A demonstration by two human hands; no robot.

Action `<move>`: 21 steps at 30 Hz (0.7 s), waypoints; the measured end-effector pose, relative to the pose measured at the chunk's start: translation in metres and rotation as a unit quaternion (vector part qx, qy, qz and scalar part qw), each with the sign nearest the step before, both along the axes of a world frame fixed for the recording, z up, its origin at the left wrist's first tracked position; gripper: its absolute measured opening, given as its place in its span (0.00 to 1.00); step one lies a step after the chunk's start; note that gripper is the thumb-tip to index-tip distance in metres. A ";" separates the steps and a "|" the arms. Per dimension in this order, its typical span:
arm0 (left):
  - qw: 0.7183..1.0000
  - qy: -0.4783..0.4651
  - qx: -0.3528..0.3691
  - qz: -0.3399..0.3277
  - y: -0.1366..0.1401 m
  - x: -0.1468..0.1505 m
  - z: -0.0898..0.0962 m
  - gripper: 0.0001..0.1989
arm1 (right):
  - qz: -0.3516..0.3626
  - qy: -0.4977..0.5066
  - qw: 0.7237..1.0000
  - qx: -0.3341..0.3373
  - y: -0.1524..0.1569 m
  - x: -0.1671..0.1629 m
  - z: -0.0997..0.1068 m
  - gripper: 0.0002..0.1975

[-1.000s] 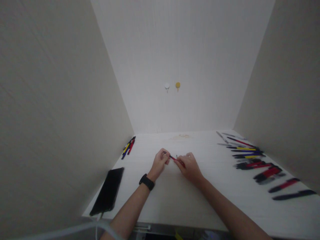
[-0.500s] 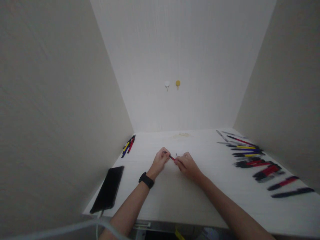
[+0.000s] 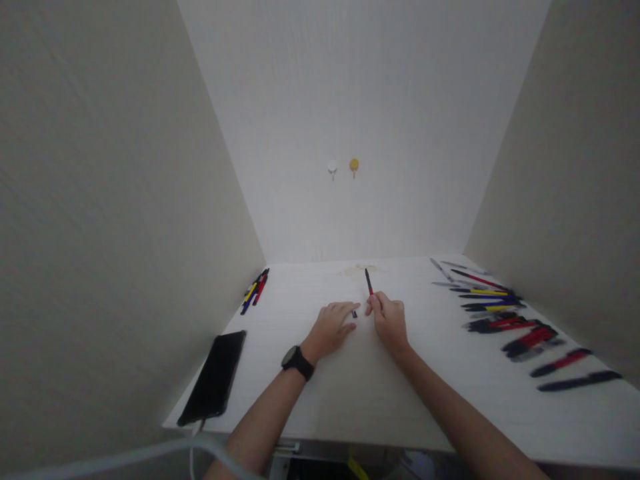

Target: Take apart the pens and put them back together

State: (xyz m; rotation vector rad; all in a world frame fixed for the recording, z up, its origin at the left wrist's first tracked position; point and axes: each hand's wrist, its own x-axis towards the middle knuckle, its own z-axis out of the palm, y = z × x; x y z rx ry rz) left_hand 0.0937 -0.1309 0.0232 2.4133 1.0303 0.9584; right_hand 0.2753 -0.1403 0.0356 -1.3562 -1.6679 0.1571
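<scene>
Near the left edge of your tabletop (image 3: 370,400), towards its near corner, a black smartphone (image 3: 214,377) is lying aslant, and a white cable (image 3: 199,428) is running from its near end. Beyond the far edge you are facing a pale back panel (image 3: 325,87), where a white hook (image 3: 332,166) is sitting just left of a yellow hook (image 3: 354,164). A faint stain (image 3: 351,272) is showing by the middle of that edge. Below the near edge, a yellow strip (image 3: 357,468) is sticking into your view.

I've got the left hand (image 3: 327,331) aimed at two o'clock, thumb (image 3: 348,327) parted from fingers (image 3: 342,308); the right hand (image 3: 391,323) pinches toward eleven.
</scene>
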 end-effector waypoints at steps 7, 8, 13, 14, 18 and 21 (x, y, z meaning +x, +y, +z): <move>0.998 0.051 0.021 0.002 -0.001 0.001 0.006 0.06 | -0.053 -0.118 0.991 0.034 -0.002 -0.003 -0.002 0.15; 0.998 0.052 0.022 -0.002 -0.001 0.000 0.005 0.06 | -0.053 -0.120 0.991 0.036 -0.002 -0.003 -0.002 0.15; 1.000 0.013 0.021 0.000 0.002 -0.003 -0.001 0.11 | -0.066 -0.116 0.990 0.045 -0.002 -0.001 -0.003 0.15; 1.000 0.001 0.019 0.004 0.002 -0.004 -0.003 0.13 | -0.065 -0.112 0.991 0.043 -0.002 -0.001 -0.003 0.15; 0.999 -0.032 0.005 0.034 0.005 -0.004 -0.008 0.13 | -0.062 -0.095 0.993 0.028 0.000 -0.002 -0.005 0.13; 0.997 -0.031 -0.016 0.064 0.005 -0.003 -0.005 0.07 | -0.055 -0.079 0.995 0.024 0.001 -0.003 -0.006 0.11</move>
